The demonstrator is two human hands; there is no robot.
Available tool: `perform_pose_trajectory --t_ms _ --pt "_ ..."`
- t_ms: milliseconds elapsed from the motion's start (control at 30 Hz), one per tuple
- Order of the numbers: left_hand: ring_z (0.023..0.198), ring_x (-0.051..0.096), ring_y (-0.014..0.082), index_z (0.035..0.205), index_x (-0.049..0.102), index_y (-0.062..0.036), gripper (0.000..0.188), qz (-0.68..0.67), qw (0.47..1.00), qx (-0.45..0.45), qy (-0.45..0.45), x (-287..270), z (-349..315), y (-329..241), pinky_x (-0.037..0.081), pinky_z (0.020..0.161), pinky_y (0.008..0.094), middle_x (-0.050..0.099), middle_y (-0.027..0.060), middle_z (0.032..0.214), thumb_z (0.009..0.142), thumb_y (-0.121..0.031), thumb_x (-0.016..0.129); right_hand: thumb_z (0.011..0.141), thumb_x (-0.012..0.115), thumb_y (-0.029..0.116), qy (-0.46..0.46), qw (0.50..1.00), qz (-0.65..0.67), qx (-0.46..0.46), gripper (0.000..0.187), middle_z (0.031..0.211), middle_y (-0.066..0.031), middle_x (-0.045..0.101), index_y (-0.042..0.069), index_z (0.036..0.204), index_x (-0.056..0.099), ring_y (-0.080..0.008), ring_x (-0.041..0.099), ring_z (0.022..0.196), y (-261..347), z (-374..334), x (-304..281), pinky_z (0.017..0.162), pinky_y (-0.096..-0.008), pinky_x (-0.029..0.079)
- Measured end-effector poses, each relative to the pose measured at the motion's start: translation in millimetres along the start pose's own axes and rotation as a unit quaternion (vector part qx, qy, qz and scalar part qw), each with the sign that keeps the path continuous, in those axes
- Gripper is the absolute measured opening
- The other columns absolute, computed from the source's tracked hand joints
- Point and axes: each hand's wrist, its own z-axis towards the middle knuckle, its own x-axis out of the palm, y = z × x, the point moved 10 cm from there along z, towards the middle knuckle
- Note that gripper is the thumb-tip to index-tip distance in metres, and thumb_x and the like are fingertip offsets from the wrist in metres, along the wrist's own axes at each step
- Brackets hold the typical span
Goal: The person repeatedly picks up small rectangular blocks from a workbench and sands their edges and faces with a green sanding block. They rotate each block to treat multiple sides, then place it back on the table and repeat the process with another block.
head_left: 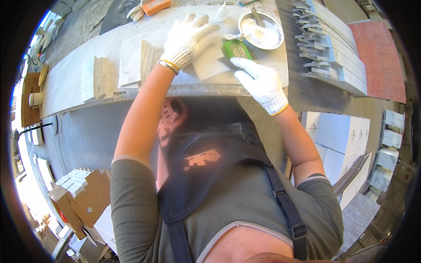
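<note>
Both my hands wear white knit gloves over the worktable [66, 92]. My left hand [190, 39] is open, its fingers spread, above the upper left part of a pale square tile [210, 65]. My right hand [263, 83] is open too, with thumb and forefinger stretched toward the tile's right side. The forefinger lies close to the lower edge of a green packet [239, 51]; I cannot tell whether they touch. Just beyond the packet sits a metal bowl [280, 39] of white paste, with a flat-handled tool [257, 16] standing in it.
Thin marble tiles lean in two stacks, one nearer [130, 63] and one farther left [89, 81]. At the back are an orange box [155, 6], spare gloves [137, 12] and a white bottle [222, 12]. Strapped slabs [333, 48] and white cartons [337, 131] stand right.
</note>
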Motion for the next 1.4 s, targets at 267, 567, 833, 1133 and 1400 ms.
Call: perform_pose_trajectory --t_ms 267,567,833,1133,1400 --pt "0.141 0.046 0.0415 0.137 0.068 -0.0242 0.042 -0.002 1.0 0.009 -0.007 -0.7 0.5 -0.7 0.037 0.117 0.0516 0.057 0.0125 0.151 0.104 -0.046 0.054 0.095 0.074 0.014 0.035 0.999 -0.025 -0.033 0.034 0.113 -0.0156 0.078 0.008 0.128 0.075 -0.0301 0.077 0.095 33.0 3.2 28.6 0.086 -0.0367 0.06" --pt "0.142 0.046 0.0407 0.136 0.068 -0.0244 0.041 -0.007 1.0 0.004 -0.006 2.2 0.3 1.5 0.037 0.117 0.0511 0.056 0.0114 0.151 0.104 -0.046 0.055 0.098 0.072 0.013 0.022 0.994 0.088 0.057 0.036 0.122 -0.0077 0.078 0.006 0.133 0.073 -0.0094 0.067 0.082 -22.1 9.2 -1.0 0.077 -0.0271 0.057" --pt "0.143 0.045 0.0414 0.136 0.069 -0.0248 0.041 -0.013 1.0 0.0 -0.014 -1.7 -0.1 0.0 0.037 0.118 0.0521 0.057 0.0113 0.151 0.104 -0.046 0.055 0.097 0.073 0.013 0.025 0.998 0.019 -0.054 0.033 0.123 -0.0123 0.078 0.005 0.129 0.075 -0.0206 0.076 0.103 11.6 5.7 17.0 0.091 -0.0333 0.058" --pt "0.14 0.048 0.0415 0.135 0.069 -0.0227 0.041 -0.016 1.0 0.009 -0.011 -4.9 0.8 -3.4 0.039 0.115 0.0516 0.059 0.0127 0.148 0.103 -0.045 0.054 0.099 0.07 0.013 0.082 0.995 0.024 -0.045 0.034 0.12 -0.0099 0.079 0.004 0.131 0.073 -0.0193 0.076 0.098 25.9 1.2 33.5 0.086 -0.0345 0.059" --pt "0.132 0.053 0.0381 0.135 0.069 -0.022 0.04 -0.023 1.0 0.013 0.007 -6.3 2.7 -2.0 0.043 0.111 0.048 0.061 0.0133 0.142 0.104 -0.042 0.054 0.096 0.073 0.017 0.137 0.847 0.409 0.311 0.03 0.099 -0.0067 0.075 0.0 0.121 0.071 -0.0117 0.07 0.079 -25.3 -47.6 51.8 0.066 -0.0255 0.054"
